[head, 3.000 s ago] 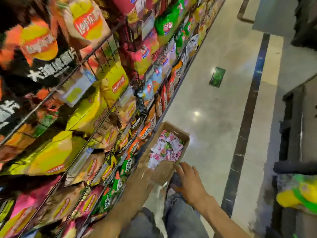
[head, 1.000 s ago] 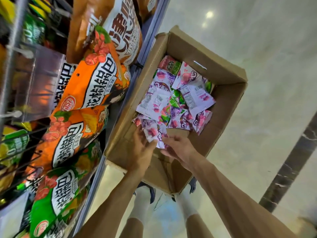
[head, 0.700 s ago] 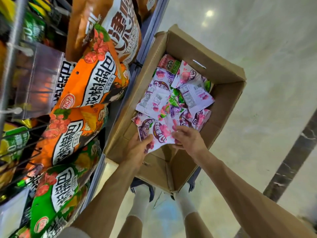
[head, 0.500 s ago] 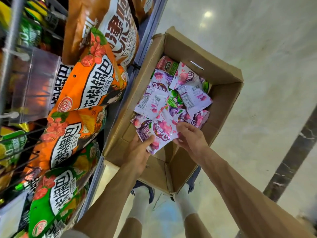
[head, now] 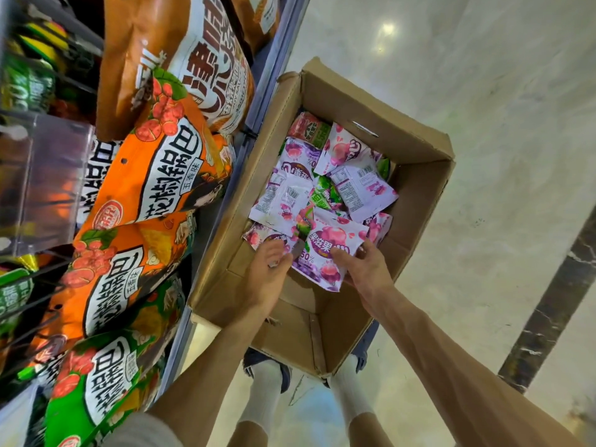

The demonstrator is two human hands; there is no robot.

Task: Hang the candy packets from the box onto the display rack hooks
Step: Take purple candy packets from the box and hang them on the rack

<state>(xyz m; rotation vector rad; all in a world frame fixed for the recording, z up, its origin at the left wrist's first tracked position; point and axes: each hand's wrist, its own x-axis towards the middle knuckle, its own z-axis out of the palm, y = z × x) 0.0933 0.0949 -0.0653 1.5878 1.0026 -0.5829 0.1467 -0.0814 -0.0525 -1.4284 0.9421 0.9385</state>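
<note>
Down in the cardboard box (head: 416,201), the right hand (head: 364,272) pinches a light, floppy, slippery candy packet (head: 325,253) while the left hand (head: 269,269) fingers another, best held near the top edge.

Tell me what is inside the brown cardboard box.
The brown cardboard box holds a pile of pink, purple and green candy packets; both hands hold one pink-and-purple packet. Packets lower in the pile are covered.

orange snack bags (head: 154,175), marble floor (head: 483,91)
</note>
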